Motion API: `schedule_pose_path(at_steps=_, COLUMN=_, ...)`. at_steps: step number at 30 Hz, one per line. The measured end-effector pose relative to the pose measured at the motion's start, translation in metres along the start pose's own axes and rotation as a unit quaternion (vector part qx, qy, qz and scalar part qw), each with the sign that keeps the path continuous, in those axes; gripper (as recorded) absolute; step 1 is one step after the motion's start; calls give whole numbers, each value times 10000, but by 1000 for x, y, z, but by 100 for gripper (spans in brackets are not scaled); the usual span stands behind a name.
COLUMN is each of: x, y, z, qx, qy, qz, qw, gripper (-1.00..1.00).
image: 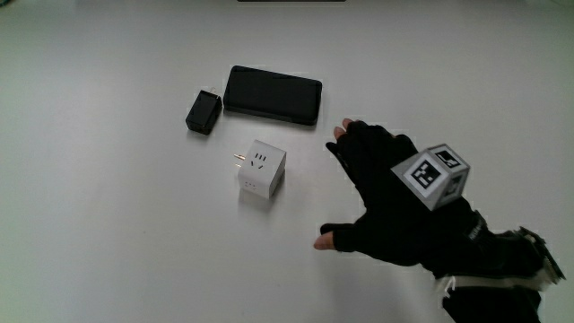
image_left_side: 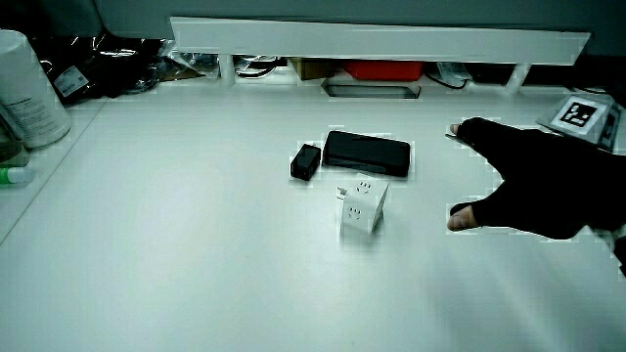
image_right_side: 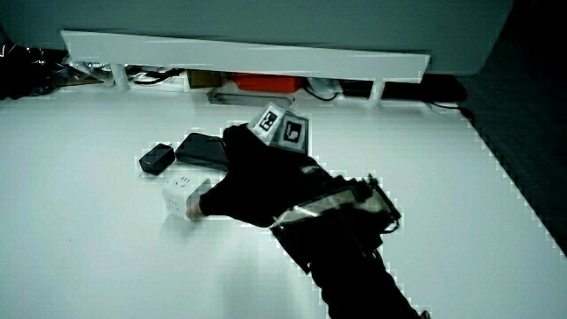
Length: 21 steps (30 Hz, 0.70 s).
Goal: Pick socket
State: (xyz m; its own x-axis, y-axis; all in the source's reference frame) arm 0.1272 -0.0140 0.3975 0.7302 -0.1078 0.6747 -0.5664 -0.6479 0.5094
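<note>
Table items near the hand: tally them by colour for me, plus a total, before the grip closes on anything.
White: 1, the cube socket.
Black: 2, the small adapter and the flat slab beside it.
Total: 3 things on the table. The hand is open beside the socket, holding nothing.

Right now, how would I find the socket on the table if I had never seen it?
Look at the white table and find the flat black slab with a small black block beside it. Nearer to the person than those two sits the socket, beside the hand. It is the only white cube, with plug holes on its faces.
</note>
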Motion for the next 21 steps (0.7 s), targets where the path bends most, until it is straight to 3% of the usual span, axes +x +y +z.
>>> schedule_pose_path(at_steps=2, x=-2, y=8, z=0, qx=201, qy=-516, qz=22, qw=9985, gripper=0)
schedule_pose_path(at_steps=7, x=-8, y=25, z=-2, qx=156, qy=-380, qz=-13, qw=9992, gripper=0)
schedule_pose_path(at_steps=21, x=2, y=73, z=-34, qx=-161, qy=-183, qz=-202, qw=9995, gripper=0)
